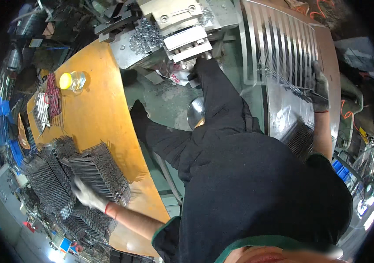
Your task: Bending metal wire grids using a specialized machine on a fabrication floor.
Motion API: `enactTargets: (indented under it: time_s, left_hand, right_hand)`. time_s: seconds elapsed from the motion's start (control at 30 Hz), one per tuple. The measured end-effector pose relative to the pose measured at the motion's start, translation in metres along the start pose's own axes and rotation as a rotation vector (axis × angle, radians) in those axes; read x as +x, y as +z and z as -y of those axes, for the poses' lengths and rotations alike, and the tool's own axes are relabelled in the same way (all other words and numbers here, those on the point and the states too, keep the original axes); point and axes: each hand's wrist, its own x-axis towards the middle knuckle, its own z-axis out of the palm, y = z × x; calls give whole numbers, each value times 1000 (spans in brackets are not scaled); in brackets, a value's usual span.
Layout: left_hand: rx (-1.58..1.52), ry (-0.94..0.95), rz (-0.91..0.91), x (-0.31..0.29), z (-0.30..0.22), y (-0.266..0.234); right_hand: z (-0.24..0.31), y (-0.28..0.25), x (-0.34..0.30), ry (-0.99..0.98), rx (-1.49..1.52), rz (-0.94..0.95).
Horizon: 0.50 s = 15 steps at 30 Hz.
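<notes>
My left hand (88, 196), in a light glove with a red band at the wrist, reaches to the stacked dark wire racks (95, 171) on the left table. Its fingers are smeared by motion, so their grip does not show. On the other side my right hand (321, 90), in a dark grey glove, is closed at the end of a thin wire rack (285, 83). That rack lies slanted across the lower ends of a slatted metal frame (279, 44). Below my right hand, more dark wire racks (300, 139) are piled on the metal surface, partly hidden by my forearm.
A yellow-topped table (104, 105) carries a clear jar with a yellow lid (71, 81) and a red bundle (54, 98). A metal machine (182, 30) stands ahead, with small metal pieces (145, 37) heaped beside it. A round shiny disc (195, 111) shows beside my leg.
</notes>
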Motion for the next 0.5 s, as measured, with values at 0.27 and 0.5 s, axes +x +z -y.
enactTargets:
  time_s: [0.27, 0.5]
  left_hand:
    - [-299, -599, 266, -18, 253, -18]
    - [-727, -693, 243, 13, 323, -21]
  right_hand:
    - [-32, -148, 19, -129, -131, -314]
    - [-49, -183, 41, -18, -57, -100]
